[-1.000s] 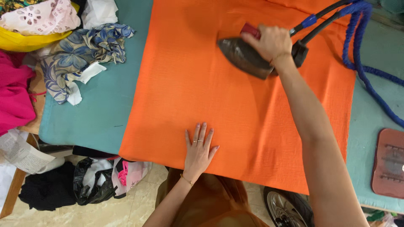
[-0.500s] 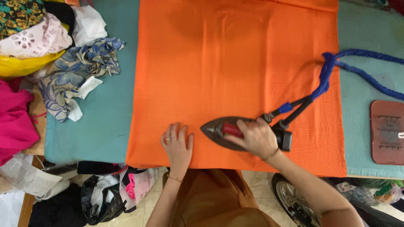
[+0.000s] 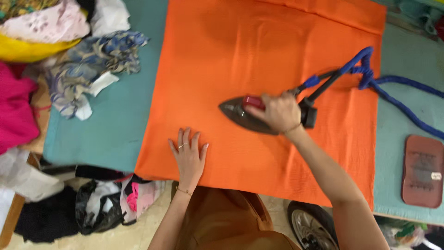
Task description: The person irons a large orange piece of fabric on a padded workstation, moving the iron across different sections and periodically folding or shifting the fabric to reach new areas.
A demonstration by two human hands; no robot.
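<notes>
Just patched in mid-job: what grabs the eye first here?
The big orange cloth spread flat over the teal table fills the middle. The right hand grips a dark iron on it, a blue cord trailing right, while the left hand lies flat near the cloth's front edge. A heap of mixed fabrics crowds the left.

The right hand [image 3: 276, 112] hides the iron's [image 3: 240, 115] red handle.
</notes>
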